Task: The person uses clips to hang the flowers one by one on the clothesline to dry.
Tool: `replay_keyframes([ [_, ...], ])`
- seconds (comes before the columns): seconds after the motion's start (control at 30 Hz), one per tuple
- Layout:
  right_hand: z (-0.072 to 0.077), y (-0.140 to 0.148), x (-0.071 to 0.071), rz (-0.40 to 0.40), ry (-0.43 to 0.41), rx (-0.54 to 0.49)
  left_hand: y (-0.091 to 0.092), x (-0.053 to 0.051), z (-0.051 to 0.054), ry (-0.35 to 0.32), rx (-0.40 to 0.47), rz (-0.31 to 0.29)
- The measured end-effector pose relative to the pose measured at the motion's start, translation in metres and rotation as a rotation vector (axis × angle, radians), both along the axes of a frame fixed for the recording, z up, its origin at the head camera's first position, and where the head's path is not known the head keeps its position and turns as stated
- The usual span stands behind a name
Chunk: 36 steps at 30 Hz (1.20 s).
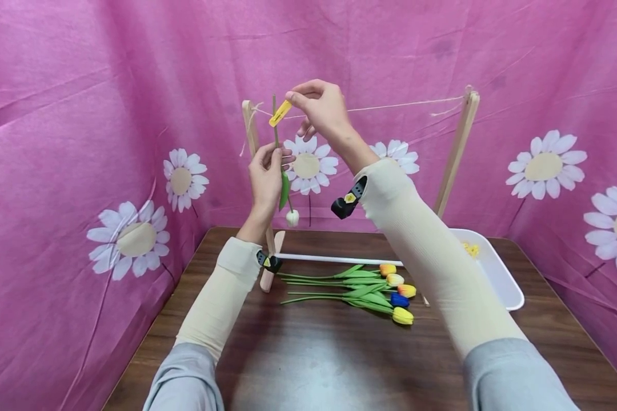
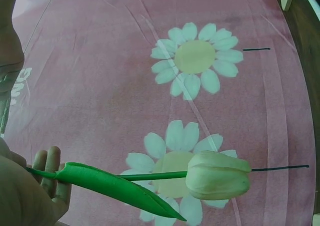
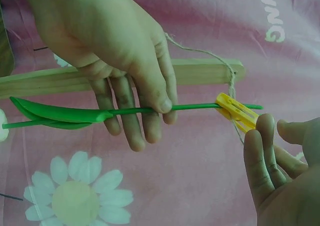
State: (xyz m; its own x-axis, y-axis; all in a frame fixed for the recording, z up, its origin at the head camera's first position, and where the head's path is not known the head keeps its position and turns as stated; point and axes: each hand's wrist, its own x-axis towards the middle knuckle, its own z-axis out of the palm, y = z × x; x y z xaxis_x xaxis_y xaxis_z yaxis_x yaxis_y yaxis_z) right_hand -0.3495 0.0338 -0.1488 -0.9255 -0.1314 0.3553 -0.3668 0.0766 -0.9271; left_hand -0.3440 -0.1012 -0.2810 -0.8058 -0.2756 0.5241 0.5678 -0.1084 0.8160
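Note:
My left hand (image 1: pixel 267 174) pinches the green stem of a white tulip (image 1: pixel 292 217), which hangs head down with its leaf (image 2: pixel 115 186) below the fingers. In the right wrist view, the left thumb presses the stem against the fingers behind it. My right hand (image 1: pixel 324 111) holds the end of a yellow clothespin (image 1: pixel 280 113) between thumb and fingertips. The clothespin's other end lies over the stem's upper part at the string (image 3: pixel 231 80), near the left wooden post (image 3: pixel 200 71). In the right wrist view, fingers hide the clothespin's held end.
The string runs across to the right wooden post (image 1: pixel 457 151). A white bar (image 1: pixel 334 258) lies low between the posts. Several tulips (image 1: pixel 370 289) lie on the brown table (image 1: pixel 308 365). At the right stands a white tray (image 1: pixel 499 274) with yellow clothespins (image 1: pixel 471 249).

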Motion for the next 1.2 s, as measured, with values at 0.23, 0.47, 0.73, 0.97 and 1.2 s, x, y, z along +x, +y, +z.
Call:
replay_keyframes([
  [0.23,0.001,0.011,0.003,-0.022,0.047,-0.006,-0.007,0.005,-0.005,-0.021,-0.053,0.034],
  [0.47,0.001,0.031,0.011,-0.046,0.091,0.016,-0.016,0.016,-0.014,-0.028,-0.164,0.090],
  [0.73,-0.005,0.068,0.022,-0.051,0.120,0.010,-0.029,0.035,-0.030,-0.057,-0.259,0.078],
  [0.97,-0.015,0.114,0.035,-0.073,0.159,0.010,-0.049,0.056,-0.050,-0.126,-0.324,0.088],
  [1.2,-0.026,0.154,0.047,-0.104,0.176,0.111,-0.064,0.070,-0.072,-0.167,-0.359,0.060],
])
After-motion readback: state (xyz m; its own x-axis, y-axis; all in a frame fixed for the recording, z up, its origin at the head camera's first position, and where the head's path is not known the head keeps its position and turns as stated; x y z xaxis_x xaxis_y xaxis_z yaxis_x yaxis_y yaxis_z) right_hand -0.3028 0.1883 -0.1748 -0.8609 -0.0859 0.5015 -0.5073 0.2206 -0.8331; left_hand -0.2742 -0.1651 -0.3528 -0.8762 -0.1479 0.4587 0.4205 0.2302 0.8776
